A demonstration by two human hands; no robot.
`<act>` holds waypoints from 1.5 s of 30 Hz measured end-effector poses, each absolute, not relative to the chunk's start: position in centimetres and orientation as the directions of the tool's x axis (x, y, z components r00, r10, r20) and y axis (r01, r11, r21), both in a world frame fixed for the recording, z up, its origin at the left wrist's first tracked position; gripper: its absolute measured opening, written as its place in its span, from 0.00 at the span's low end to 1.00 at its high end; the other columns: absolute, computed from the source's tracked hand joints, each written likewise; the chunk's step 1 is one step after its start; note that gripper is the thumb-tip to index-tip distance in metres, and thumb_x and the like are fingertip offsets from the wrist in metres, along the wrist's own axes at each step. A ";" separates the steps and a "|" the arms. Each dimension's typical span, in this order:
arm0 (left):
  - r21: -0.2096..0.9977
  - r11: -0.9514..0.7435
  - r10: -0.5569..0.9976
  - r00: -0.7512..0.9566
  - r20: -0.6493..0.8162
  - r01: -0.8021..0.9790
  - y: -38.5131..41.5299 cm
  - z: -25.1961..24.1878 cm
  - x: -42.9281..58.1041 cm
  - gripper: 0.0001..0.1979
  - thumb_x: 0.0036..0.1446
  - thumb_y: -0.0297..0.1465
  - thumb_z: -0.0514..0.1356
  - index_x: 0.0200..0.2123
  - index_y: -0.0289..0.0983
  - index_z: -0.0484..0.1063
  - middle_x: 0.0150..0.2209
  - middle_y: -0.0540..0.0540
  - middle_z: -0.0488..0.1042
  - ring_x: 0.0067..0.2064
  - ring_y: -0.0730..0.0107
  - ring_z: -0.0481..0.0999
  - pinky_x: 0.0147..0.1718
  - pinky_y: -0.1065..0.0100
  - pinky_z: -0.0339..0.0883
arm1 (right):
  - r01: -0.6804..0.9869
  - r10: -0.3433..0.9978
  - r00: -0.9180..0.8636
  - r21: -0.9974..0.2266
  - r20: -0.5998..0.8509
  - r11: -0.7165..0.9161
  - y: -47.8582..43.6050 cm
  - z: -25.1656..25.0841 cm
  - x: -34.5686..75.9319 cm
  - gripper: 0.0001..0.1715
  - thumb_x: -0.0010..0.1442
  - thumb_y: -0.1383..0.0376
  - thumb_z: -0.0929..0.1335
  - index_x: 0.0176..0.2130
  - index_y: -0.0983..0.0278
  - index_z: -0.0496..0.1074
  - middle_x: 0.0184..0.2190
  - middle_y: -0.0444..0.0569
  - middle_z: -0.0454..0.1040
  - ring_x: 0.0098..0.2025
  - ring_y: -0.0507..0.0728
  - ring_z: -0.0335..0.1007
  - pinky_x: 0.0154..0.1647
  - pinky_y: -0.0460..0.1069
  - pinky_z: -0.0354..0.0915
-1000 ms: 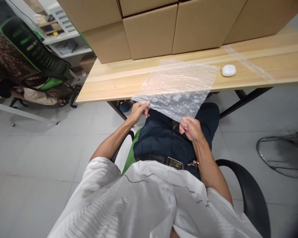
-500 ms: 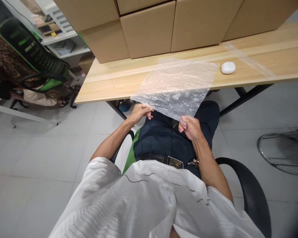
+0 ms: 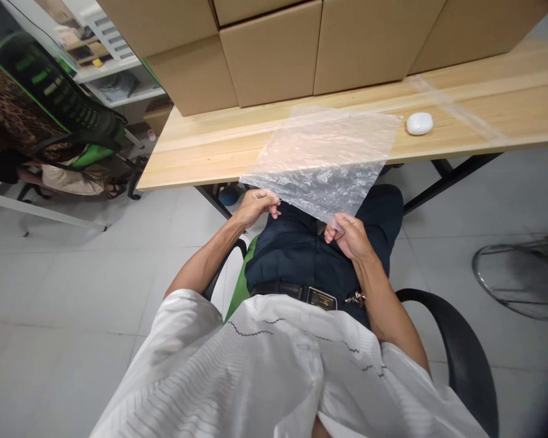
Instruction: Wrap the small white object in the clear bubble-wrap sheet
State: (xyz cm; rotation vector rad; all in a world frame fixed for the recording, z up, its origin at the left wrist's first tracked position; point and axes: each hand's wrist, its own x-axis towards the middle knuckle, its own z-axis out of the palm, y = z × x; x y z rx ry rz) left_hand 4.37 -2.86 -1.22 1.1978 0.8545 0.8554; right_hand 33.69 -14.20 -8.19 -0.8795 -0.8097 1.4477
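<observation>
A clear, crinkled plastic bag (image 3: 333,146) lies partly on the wooden table (image 3: 201,146) and hangs over its front edge toward my lap. My left hand (image 3: 260,205) pinches the near edge of the bag, thumb against the fingers. At the bag's near right corner, my right hand (image 3: 347,232) is closed on the plastic. Both hands are just in front of the table edge, above my dark trousers. To the right of the bag sits a small white rounded case (image 3: 419,123), apart from it.
Cardboard boxes (image 3: 271,58) stand stacked along the back of the table. A strip of clear tape (image 3: 456,109) crosses the right part of the tabletop. At the left, a person sits on a green and black chair (image 3: 50,91). A metal-framed stool (image 3: 520,280) stands at the right.
Almost nothing differs. My right hand has shifted very slightly left with its hold on the bag; the left hand stays in about the same place.
</observation>
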 end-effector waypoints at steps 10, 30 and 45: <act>0.977 0.196 0.871 0.472 -0.138 -0.077 -3.5 -1.5 5.2 0.22 0.46 0.44 0.85 0.28 0.34 0.83 0.22 0.47 0.81 0.23 0.66 0.84 0.36 0.63 0.86 | -0.264 0.896 -0.441 -0.962 0.052 -0.073 -14.1 -9.6 32.9 0.49 0.68 0.30 0.82 0.75 0.49 0.83 0.72 0.56 0.86 0.75 0.69 0.82 0.78 0.66 0.75; 0.993 0.099 0.887 0.446 -0.117 0.063 -3.7 -1.3 5.3 0.15 0.51 0.41 0.79 0.28 0.35 0.85 0.22 0.47 0.80 0.20 0.74 0.75 0.22 0.72 0.69 | -0.436 0.995 -0.070 -0.894 -0.074 -0.098 -10.1 -6.6 24.4 0.37 0.49 0.35 0.90 0.45 0.56 0.89 0.48 0.48 0.89 0.51 0.60 0.84 0.52 0.54 0.83; 0.978 0.209 0.847 0.503 -0.175 -0.012 -3.9 -1.3 5.7 0.28 0.45 0.50 0.88 0.29 0.33 0.84 0.23 0.46 0.80 0.21 0.72 0.76 0.23 0.69 0.72 | -0.487 0.992 -0.123 -0.870 -0.016 -0.075 -10.2 -5.3 23.7 0.33 0.53 0.33 0.87 0.36 0.56 0.89 0.39 0.48 0.88 0.47 0.62 0.84 0.60 0.59 0.81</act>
